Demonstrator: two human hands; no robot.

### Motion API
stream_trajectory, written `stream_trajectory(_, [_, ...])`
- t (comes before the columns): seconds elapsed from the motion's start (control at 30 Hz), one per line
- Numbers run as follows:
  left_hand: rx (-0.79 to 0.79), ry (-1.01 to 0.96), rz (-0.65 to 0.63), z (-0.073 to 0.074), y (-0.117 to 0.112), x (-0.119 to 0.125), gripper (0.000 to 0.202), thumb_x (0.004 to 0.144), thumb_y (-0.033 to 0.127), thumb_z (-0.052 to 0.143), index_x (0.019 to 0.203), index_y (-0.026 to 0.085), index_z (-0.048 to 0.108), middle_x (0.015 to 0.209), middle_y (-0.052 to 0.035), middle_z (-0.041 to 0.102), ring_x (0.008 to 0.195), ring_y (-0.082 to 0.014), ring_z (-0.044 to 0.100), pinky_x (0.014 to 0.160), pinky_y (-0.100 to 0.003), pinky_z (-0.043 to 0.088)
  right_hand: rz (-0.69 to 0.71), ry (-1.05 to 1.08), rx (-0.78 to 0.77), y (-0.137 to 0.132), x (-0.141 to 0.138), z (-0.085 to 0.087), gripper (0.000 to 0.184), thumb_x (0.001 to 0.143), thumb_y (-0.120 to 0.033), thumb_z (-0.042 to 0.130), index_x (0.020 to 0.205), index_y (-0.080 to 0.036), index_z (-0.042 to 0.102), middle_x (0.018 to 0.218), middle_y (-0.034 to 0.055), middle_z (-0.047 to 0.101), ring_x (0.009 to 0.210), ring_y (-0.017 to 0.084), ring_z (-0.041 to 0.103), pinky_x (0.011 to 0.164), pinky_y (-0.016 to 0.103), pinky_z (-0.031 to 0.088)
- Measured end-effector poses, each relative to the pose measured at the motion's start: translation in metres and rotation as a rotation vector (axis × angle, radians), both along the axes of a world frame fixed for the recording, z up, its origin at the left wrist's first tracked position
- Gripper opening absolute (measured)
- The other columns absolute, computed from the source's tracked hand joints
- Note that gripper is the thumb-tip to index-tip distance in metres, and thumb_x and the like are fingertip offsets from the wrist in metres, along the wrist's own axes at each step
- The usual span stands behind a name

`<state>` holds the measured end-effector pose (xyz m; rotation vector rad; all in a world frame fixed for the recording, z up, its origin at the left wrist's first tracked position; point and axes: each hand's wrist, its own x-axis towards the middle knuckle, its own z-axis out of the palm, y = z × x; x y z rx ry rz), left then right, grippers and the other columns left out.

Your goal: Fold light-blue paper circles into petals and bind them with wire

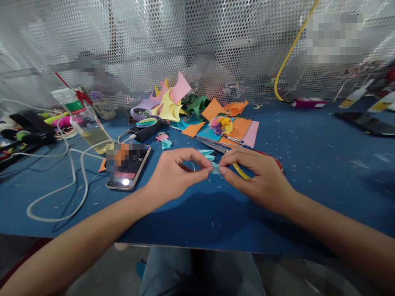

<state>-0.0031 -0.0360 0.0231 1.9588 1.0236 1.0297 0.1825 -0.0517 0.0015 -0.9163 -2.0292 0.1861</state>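
**Two hands pinch a small teal paper piece over the blue table**

The left hand (174, 172) and the right hand (256, 176) meet above the blue table (324, 164), both closed in a fingertip pinch on one small light-teal paper piece (215, 167) held between them, just above the tabletop near its front edge. Behind the right hand lie scissors (216, 145), whose yellow and red handle loops show partly under the fingers.

To the left a phone (128, 166) lies flat with its screen lit; most of the screen is blurred, and only digits that look like "30" can be read. A white cable (72, 172) loops past it. Further left, a plastic bottle (80, 119) leans, with a green label whose writing is too small to read.

Beyond the hands sit sheets of orange, pink and teal paper (239, 129), a small multicoloured paper flower (220, 124) on them, and yellow and pink cut shapes (169, 102) against the perforated metal screen (197, 37).
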Motion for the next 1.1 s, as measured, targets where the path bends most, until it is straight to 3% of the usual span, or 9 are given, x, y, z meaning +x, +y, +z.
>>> stream_trajectory(0.23, [-0.062,-0.012,-0.029,-0.002,0.002,0.001,0.012,0.063,0.021,0.071,0.069,0.016,0.062,0.068,-0.0012,0.065,0.060,-0.0097,0.055,0.043,-0.015,0.039,0.014,-0.084,0.110,0.000,-0.001,0.000,0.007,0.080,-0.018,0.055,0.076,-0.021,0.058,0.075,0.0021,0.064,0.073,0.015,0.060,0.067,0.029,0.048])
stream_trajectory(0.53, [0.031,0.071,-0.103,-0.010,0.001,0.000,0.012,0.065,0.021,0.070,0.074,0.018,0.063,0.066,0.0032,0.062,0.054,-0.0067,0.047,0.050,-0.018,0.040,0.108,-0.191,0.161,0.003,0.002,-0.002,0.009,0.083,-0.017,0.053,0.080,-0.021,0.060,0.078,0.0013,0.066,0.076,0.015,0.059,0.073,0.033,0.043])
stream_trajectory(0.73, [0.051,-0.006,-0.162,-0.011,0.002,-0.001,0.006,0.072,0.021,0.063,0.075,0.018,0.058,0.075,0.0006,0.062,0.070,-0.0101,0.057,0.064,-0.021,0.050,0.037,-0.122,0.138,-0.001,0.001,0.001,0.003,0.081,-0.023,0.056,0.082,-0.022,0.058,0.078,0.0016,0.064,0.078,0.017,0.059,0.074,0.034,0.045])
stream_trajectory(0.9, [0.093,-0.143,-0.143,-0.011,0.005,-0.001,0.011,0.072,0.022,0.066,0.074,0.017,0.057,0.078,-0.0015,0.061,0.074,-0.0117,0.059,0.068,-0.023,0.052,-0.030,-0.059,0.098,-0.004,0.000,0.000,0.028,0.074,-0.029,0.063,0.100,-0.023,0.055,0.097,0.0074,0.060,0.093,0.023,0.058,0.078,0.039,0.048])
stream_trajectory(1.1, [0.141,-0.187,-0.159,-0.011,0.009,-0.002,0.008,0.072,0.019,0.065,0.076,0.018,0.059,0.083,-0.0023,0.063,0.080,-0.0123,0.060,0.071,-0.023,0.052,-0.038,-0.008,0.035,0.003,0.000,-0.005,0.036,0.075,-0.023,0.062,0.109,-0.022,0.049,0.099,0.0068,0.057,0.084,0.019,0.058,0.077,0.036,0.049])
